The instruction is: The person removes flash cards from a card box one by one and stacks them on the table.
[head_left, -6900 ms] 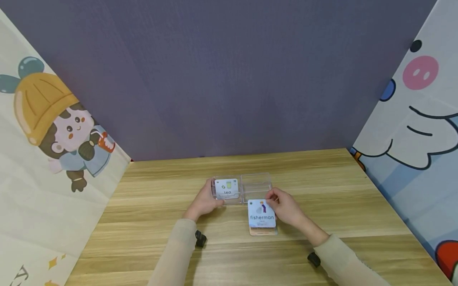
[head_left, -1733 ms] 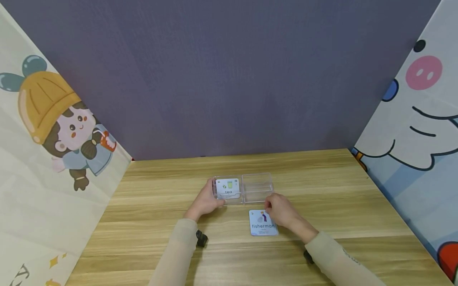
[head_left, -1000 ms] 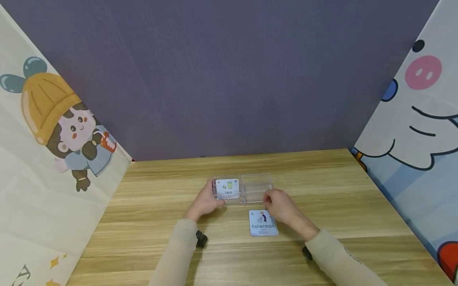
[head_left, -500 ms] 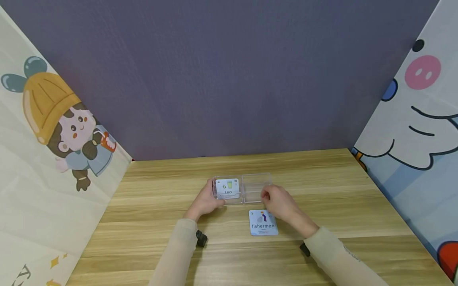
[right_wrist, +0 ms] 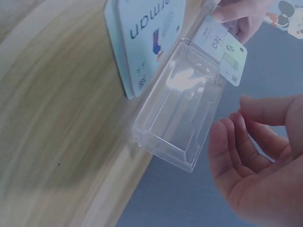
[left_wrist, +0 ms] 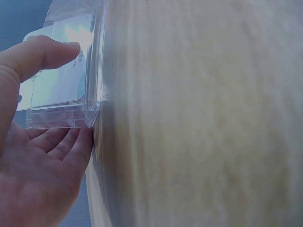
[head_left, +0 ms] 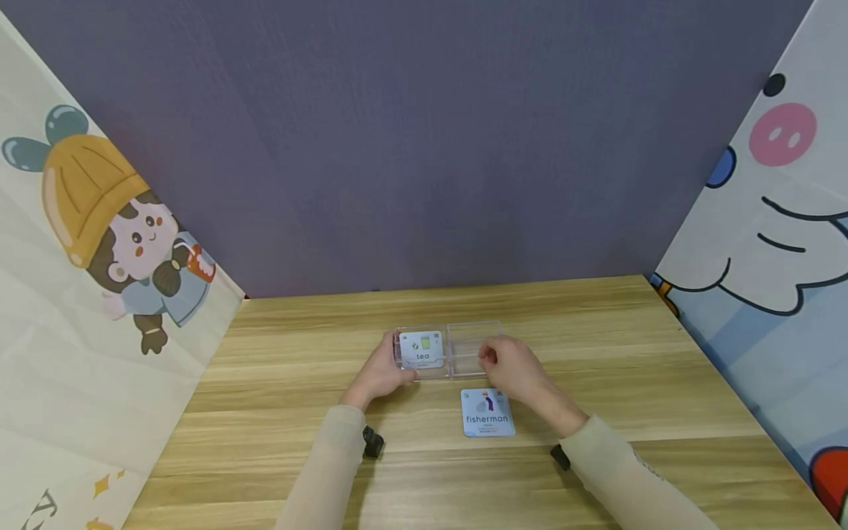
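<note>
My left hand [head_left: 380, 374] grips the left end of a clear plastic card box [head_left: 464, 329]. In the left wrist view its thumb lies over the front and the fingers are behind. A "tea" flashcard [head_left: 421, 344] stands in the box's left half; the right half [right_wrist: 175, 111] holds no card. Over that right half, my right hand [head_left: 520, 374] hovers with fingers loosely curled and thumb near the index fingertip, holding nothing that shows. A small stack of flashcards [head_left: 486, 423], "fisherman" on top, lies on the table in front of the box.
The wooden table [head_left: 285, 412] reaches back to a dark grey-blue panel [head_left: 411, 162]. Cartoon-printed sheets [head_left: 40, 309] stand along both sides. A small black device [head_left: 373, 443] sits on the left wrist, another [head_left: 560, 457] on the right.
Earlier my right hand held the fisherman card above a brownish card; now that card lies flat on top. Since then the hand has drifted up and left over the box. The left hand stays put.
</note>
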### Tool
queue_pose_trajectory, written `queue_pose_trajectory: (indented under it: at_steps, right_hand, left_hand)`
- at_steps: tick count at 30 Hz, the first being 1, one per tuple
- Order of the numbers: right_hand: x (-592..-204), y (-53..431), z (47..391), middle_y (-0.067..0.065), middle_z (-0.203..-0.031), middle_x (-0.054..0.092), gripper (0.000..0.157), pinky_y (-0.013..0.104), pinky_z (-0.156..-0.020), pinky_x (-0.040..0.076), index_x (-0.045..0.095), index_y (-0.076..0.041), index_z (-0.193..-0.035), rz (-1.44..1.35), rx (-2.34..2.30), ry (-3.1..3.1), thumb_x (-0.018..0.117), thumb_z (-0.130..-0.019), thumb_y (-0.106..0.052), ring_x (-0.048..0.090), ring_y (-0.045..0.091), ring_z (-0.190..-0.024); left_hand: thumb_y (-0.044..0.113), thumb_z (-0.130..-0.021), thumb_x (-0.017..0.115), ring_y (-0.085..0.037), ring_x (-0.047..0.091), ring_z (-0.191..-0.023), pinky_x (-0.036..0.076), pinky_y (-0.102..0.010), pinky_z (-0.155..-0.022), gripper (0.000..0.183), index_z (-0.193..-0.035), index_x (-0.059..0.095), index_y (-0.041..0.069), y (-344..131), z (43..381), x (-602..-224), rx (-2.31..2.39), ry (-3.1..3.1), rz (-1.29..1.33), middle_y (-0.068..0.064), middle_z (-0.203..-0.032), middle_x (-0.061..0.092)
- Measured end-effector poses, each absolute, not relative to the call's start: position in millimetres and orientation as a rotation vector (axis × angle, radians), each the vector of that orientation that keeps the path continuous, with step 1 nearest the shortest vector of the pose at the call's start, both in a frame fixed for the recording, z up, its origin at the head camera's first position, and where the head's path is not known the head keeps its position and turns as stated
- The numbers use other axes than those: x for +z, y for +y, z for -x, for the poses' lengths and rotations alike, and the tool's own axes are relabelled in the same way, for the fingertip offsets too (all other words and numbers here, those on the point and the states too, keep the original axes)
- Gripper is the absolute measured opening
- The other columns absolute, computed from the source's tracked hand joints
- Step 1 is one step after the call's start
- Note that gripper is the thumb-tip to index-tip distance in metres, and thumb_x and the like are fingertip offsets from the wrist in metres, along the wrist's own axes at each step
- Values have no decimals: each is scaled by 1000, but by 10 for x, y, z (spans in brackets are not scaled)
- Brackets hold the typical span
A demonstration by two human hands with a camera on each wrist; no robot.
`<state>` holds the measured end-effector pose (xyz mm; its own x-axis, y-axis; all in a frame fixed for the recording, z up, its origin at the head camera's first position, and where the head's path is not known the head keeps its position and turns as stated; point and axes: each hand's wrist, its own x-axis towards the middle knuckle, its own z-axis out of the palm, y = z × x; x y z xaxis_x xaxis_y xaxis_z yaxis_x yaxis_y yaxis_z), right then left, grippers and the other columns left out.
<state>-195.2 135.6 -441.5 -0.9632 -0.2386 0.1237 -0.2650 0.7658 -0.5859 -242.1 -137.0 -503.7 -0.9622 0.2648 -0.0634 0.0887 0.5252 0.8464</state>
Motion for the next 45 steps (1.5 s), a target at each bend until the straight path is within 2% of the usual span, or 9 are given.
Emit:
queue_pose_trajectory:
  at_steps: [14, 45]
  right_hand:
    - [-4359, 1295, 2006, -3, -79, 59, 5, 32, -68, 49, 70, -8, -90, -437, 974, -2824, 74, -88, -8, 53, 13, -72]
    - [-4256, 1153, 2089, 0, -86, 65, 13, 34, -74, 54, 72, -4, -99, -423, 1084, -2694, 75, -88, -8, 60, 16, -79]
  left_hand:
    - [6, -72, 84, -26, 62, -105, 50, -47, -101, 103, -156, 24, 0, -1364, 2409, -5022, 1391, 2582, -271, -14, -124, 60]
    - [5, -73, 84, -28, 61, -108, 47, -49, -104, 102, -155, 25, -1, -1364, 2396, -5010, 1373, 2610, -271, -15, -125, 60]
